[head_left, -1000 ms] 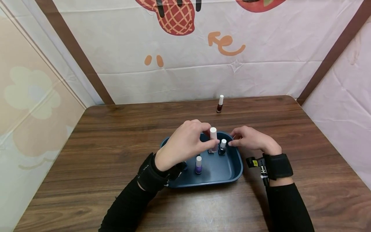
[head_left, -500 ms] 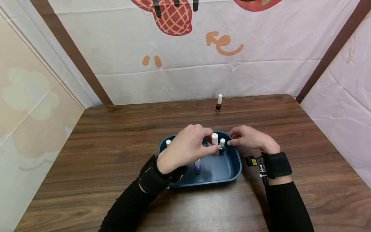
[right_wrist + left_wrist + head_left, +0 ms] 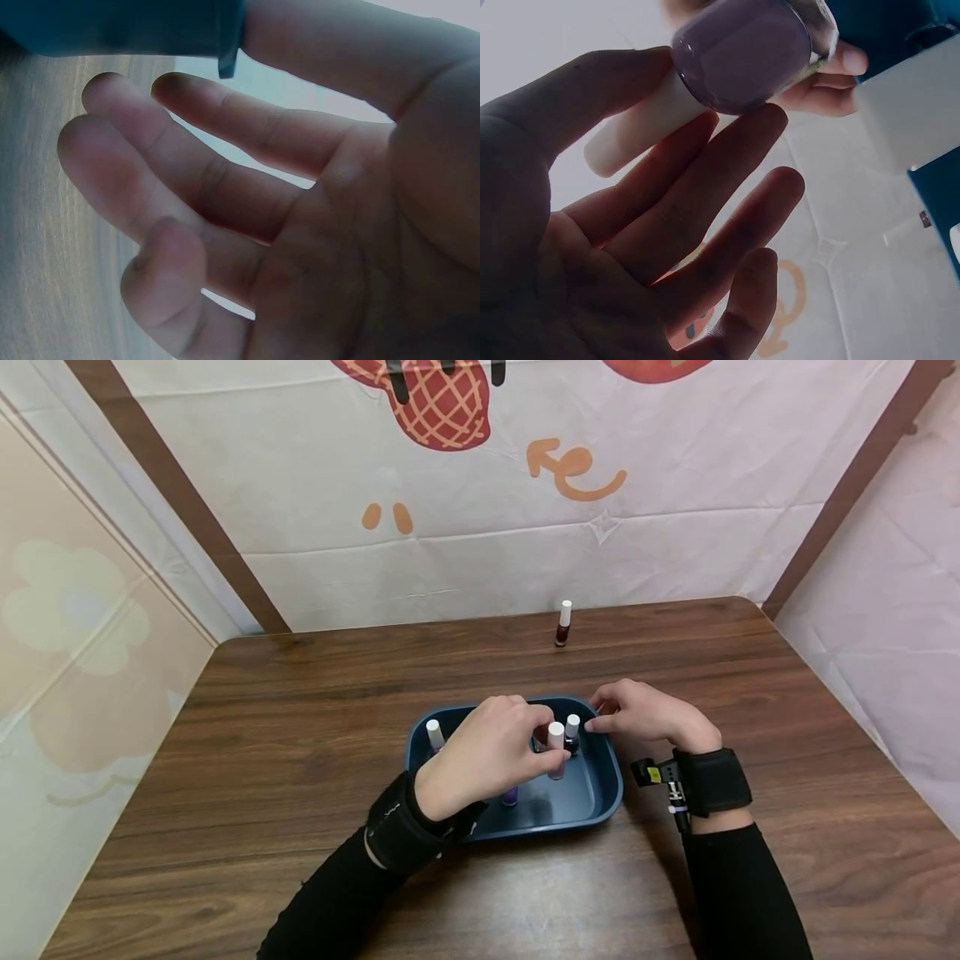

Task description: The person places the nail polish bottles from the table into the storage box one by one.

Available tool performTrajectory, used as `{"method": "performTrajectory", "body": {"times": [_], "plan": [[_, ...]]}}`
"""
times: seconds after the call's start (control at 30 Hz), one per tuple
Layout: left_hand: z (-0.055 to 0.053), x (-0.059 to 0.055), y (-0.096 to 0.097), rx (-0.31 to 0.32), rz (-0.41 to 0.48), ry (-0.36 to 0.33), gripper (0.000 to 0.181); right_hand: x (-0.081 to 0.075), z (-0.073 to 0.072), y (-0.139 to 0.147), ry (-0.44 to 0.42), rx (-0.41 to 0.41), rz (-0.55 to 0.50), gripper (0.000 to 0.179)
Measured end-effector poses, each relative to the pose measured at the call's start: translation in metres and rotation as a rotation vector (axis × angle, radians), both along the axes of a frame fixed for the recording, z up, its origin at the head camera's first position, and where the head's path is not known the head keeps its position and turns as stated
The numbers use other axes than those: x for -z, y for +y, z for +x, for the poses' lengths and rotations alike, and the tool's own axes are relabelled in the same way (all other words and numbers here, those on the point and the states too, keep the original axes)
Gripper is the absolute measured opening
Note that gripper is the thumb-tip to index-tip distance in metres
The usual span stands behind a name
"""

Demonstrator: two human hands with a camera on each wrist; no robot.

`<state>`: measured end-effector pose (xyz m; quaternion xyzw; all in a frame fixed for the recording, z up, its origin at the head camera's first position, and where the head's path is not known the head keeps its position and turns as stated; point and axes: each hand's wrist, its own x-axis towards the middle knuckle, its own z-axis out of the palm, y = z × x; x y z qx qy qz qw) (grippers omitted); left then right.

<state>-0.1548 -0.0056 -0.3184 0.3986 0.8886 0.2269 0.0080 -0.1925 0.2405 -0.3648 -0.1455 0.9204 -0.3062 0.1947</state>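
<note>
My left hand [image 3: 487, 752] pinches a mauve nail polish bottle [image 3: 742, 56] by its white cap, thumb on one side and fingers on the other, upright over the blue tray [image 3: 577, 795]. Just behind it in the tray stands a dark nail polish bottle [image 3: 572, 743]. Partly covered by the left hand are a purple nail polish bottle [image 3: 510, 797] and another white-capped bottle [image 3: 435, 733] at the tray's left end. My right hand [image 3: 648, 717] holds the tray's back right corner, thumb over the rim [image 3: 225, 45] and fingers outside, loosely bent.
A dark red nail polish bottle [image 3: 562, 625] stands upright near the far edge of the wooden table [image 3: 300, 735]. Behind the table hangs a printed white cloth [image 3: 315, 485], with further cloth panels on both sides.
My left hand has lowered the mauve bottle toward the tray floor and now covers more of the purple bottle. The left-end bottle has come into view. The right hand stays at the rim.
</note>
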Motion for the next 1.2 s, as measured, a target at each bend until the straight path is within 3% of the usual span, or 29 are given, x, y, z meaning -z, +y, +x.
{"method": "performTrajectory", "body": {"times": [0.53, 1.2], "plan": [[0.011, 0.018, 0.003, 0.032, -0.049, 0.060, 0.017, 0.000, 0.012, -0.008, 0.018, 0.005, 0.016, 0.031], [0.004, 0.030, 0.006, 0.039, -0.100, 0.077, 0.016, 0.000, 0.010, -0.006, -0.001, 0.016, 0.019, 0.034]]}}
